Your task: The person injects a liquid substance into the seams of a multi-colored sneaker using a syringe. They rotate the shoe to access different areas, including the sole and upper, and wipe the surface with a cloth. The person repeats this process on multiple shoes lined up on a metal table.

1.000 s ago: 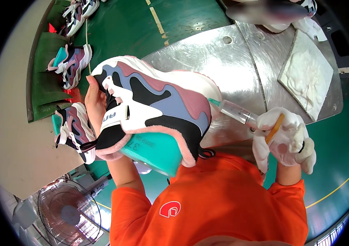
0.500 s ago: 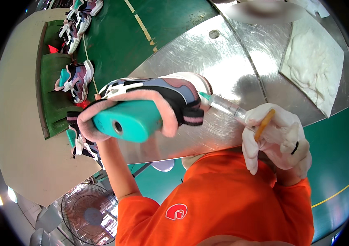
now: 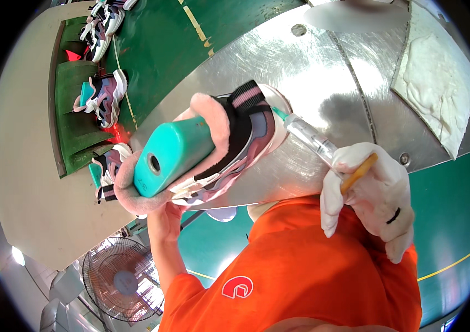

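Note:
A pink, black and purple sneaker (image 3: pixel 244 145) with a teal shoe last (image 3: pixel 175 146) inside is held tilted over the metal table. My left hand (image 3: pixel 164 217) is closed around it from beneath; the shoe hides most of the fingers. In a white glove, my right hand (image 3: pixel 369 191) grips a clear syringe (image 3: pixel 315 140). Its teal needle tip (image 3: pixel 280 114) is at the heel, by the seam between upper and white sole; whether it touches I cannot tell. A yellow-brown piece (image 3: pixel 359 172) shows at the gloved fingers; its kind is unclear.
The metal table (image 3: pixel 257 61) carries a white cloth-like pad (image 3: pixel 437 83) at the right. On the left, a green-lined rack (image 3: pixel 74 138) stands beside a beige board (image 3: pixel 27 138), with several similar sneakers (image 3: pixel 108 99). A fan (image 3: pixel 124 282) stands lower left.
My left hand has turned the sneaker, so the heel tab has swung up and the other side faces me. The syringe tip stays by the heel, in my right hand.

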### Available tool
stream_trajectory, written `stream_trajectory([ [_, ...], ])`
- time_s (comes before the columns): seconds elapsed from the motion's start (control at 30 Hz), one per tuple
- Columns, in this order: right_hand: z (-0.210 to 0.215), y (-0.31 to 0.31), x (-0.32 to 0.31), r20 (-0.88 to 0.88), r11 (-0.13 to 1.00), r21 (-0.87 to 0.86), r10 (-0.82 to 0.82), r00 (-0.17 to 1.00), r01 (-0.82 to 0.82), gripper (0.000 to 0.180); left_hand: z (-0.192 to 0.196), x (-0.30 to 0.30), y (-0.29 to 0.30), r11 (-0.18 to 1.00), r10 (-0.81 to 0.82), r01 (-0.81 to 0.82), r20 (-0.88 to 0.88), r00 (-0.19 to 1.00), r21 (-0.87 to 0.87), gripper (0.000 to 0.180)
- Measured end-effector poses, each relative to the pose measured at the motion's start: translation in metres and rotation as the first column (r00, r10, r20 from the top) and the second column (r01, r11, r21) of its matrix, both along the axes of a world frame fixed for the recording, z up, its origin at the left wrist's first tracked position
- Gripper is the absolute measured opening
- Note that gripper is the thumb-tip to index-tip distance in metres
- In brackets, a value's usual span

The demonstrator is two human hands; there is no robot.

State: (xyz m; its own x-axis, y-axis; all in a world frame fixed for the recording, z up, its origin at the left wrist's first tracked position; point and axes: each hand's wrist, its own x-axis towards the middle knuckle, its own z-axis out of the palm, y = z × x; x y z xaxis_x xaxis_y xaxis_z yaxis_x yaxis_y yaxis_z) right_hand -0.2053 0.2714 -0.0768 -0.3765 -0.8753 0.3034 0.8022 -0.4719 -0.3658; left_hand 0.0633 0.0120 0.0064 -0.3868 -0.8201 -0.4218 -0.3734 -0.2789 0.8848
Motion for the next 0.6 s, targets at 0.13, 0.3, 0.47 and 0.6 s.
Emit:
stream_trajectory([
  [0.13,-0.006,-0.005,0.016,-0.079,0.976,-0.091,-0.206,0.975,0.198,0.058,0.007,0.007,0.029,0.992,0.002,-0.008,0.043,0.999,0.128,0.045],
  [0.3,-0.006,0.001,0.026,-0.049,0.971,-0.041,-0.238,0.97,0.236,0.062,0.006,0.018,0.042,0.977,-0.01,0.006,0.018,1.0,0.213,0.055],
  [0.47,-0.003,0.002,0.02,-0.045,0.985,0.02,-0.168,0.985,0.169,0.098,0.003,0.014,0.05,0.976,-0.023,0.025,-0.012,1.0,0.214,0.055],
  [0.6,0.006,0.01,0.013,-0.114,0.985,0.158,-0.058,0.992,0.076,0.104,0.002,0.014,0.051,0.971,-0.044,0.049,-0.026,0.999,0.234,0.055],
])
